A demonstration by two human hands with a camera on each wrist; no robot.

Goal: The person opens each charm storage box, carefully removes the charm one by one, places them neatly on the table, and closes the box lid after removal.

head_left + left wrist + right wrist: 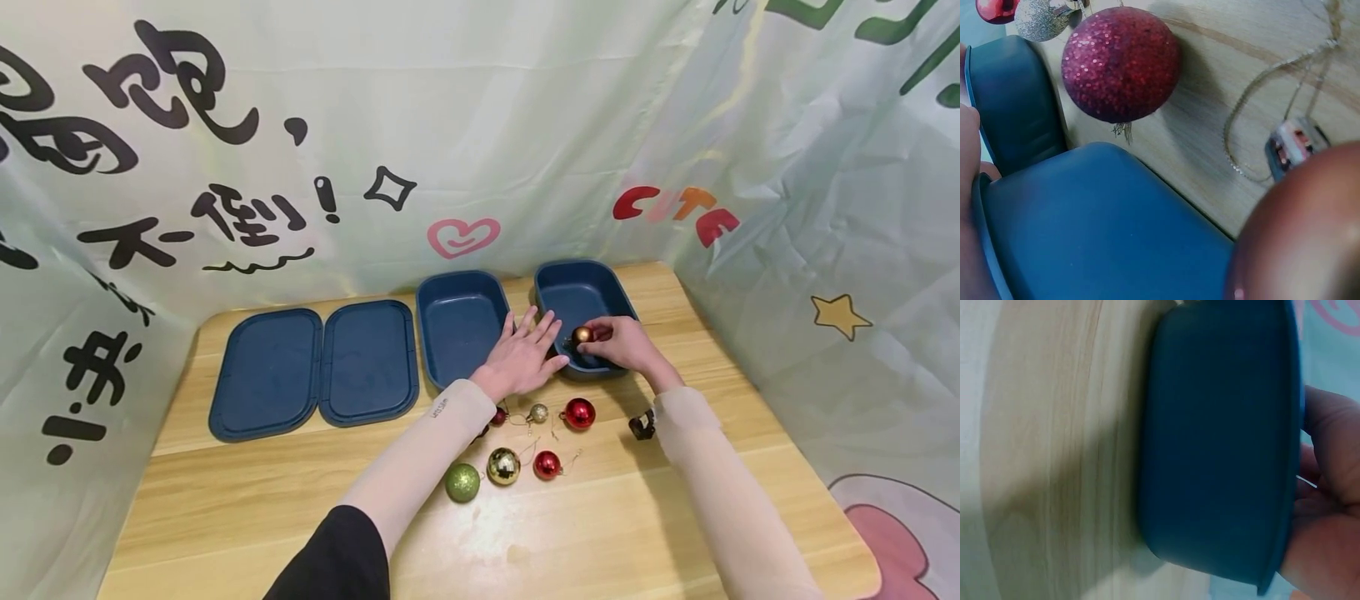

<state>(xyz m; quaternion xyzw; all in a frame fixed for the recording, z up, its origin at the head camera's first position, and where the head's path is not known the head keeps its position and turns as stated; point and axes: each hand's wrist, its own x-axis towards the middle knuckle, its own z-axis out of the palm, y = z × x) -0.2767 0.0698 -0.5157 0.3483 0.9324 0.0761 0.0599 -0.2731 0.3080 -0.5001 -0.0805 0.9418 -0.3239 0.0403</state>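
Observation:
My right hand (621, 342) pinches a small copper-coloured Christmas bauble (582, 335) over the near part of the right blue box (573, 272). In the right wrist view, that box's outer wall (1222, 444) hides the bauble, and part of the hand (1335, 487) shows past the rim. With fingers spread, my left hand (523, 357) lies over the near edges between the right box and the left blue box (457, 325). Below it sit a dark red glitter bauble (1122, 65), a small pale gold one (537, 413) and a shiny red one (579, 414).
Two flat blue lids (267, 373) lie side by side at the left. Nearer the front are a green glitter bauble (462, 482), a gold mirrored one (503, 466) and a smaller red one (547, 465). A printed cloth (465, 125) stands behind the wooden table (247, 517).

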